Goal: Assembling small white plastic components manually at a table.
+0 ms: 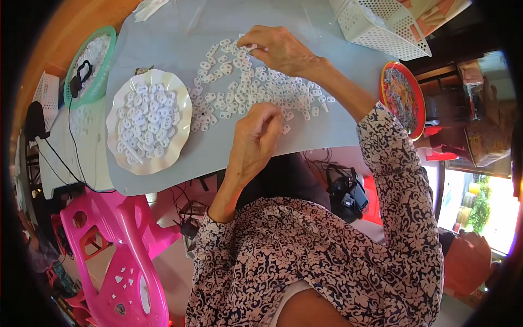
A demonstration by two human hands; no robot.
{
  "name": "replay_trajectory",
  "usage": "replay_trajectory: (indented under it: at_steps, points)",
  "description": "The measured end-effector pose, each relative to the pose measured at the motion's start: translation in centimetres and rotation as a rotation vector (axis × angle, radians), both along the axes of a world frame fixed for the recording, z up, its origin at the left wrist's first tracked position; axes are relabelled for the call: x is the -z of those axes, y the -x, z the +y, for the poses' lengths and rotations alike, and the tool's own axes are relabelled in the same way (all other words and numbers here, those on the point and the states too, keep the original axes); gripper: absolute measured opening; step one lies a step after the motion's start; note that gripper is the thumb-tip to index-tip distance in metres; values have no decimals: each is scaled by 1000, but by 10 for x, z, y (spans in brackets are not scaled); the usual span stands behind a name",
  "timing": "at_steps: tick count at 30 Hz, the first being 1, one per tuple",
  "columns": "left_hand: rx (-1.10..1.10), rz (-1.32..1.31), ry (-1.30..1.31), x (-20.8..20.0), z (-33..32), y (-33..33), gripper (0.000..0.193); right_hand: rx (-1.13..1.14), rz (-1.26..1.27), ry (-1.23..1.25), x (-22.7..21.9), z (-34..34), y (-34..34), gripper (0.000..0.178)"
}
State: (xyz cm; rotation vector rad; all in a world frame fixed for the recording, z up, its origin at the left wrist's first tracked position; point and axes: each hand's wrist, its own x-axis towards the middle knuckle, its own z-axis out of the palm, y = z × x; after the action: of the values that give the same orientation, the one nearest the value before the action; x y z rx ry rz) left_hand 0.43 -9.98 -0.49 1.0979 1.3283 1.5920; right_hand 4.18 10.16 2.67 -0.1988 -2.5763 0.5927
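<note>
Small white plastic pieces with two holes (239,92) lie scattered across the grey table, some overlapping. My right hand (280,49) reaches over their far edge, its thumb apart from the bent fingers, fingertips at a few pieces. I make out nothing held in it. Close to the near edge of the spread, my left hand (256,133) is curled closed beside the pieces. Its fingertips are hidden, so what it holds, if anything, does not show. To the left stands a cream dish with a wavy rim (113,128), heaped with the same white pieces.
A green basket (111,54) with white contents stands at the far left. White perforated baskets (376,35) stand at the far right. A red round tray (420,106) of small greyish parts sits at the right edge. A pink plastic chair (128,240) is lower left.
</note>
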Motion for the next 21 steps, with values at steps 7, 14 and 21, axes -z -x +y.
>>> replay_trajectory:
  at_steps: [7,14,21]
  points:
    - [8,-2,-44,-4,-1,0,1,5,-235,-10,-5,3,-5,14]
    - [38,58,-62,0,0,1,5,66,-209,-2,-10,-11,2,10]
    - [19,-1,-20,-5,1,1,3,28,-393,37,-15,-12,8,12]
